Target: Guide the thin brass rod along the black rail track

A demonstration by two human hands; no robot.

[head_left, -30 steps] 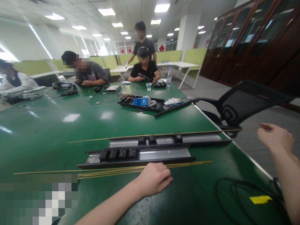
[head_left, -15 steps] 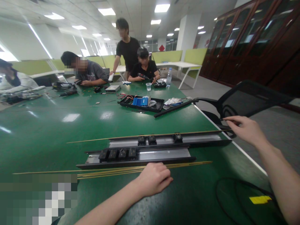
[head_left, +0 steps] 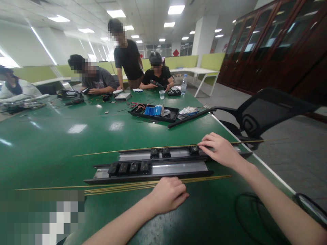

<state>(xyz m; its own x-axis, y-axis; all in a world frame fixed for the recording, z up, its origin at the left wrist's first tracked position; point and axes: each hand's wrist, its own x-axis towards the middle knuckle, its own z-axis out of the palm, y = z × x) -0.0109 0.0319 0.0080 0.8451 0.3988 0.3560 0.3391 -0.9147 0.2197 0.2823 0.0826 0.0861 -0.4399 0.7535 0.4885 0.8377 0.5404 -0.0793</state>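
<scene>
Two long black and silver rails lie side by side on the green table point(head_left: 63, 143), the far rail point(head_left: 178, 153) and the near rail point(head_left: 176, 169), each carrying small black blocks. My right hand point(head_left: 219, 149) rests on the far rail with its fingertips at a black block point(head_left: 194, 149) and on a thin brass rod point(head_left: 153, 148) lying along that rail. My left hand point(head_left: 167, 194) sits loosely curled on the table, its knuckles against a bundle of brass rods point(head_left: 122, 185) in front of the near rail. I cannot see anything inside its fingers.
A black tray point(head_left: 154, 113) with blue parts and cables, white gloves point(head_left: 188, 110), a cup and a water bottle point(head_left: 184, 84) lie further back. Several people work at the far end. A black office chair point(head_left: 265, 112) stands at the right edge; a black cable point(head_left: 255, 211) loops nearby.
My right hand came in from beyond the table's right edge to the left, sliding along the far brass rod onto the far rail. My left hand stayed put. A standing person walked left.
</scene>
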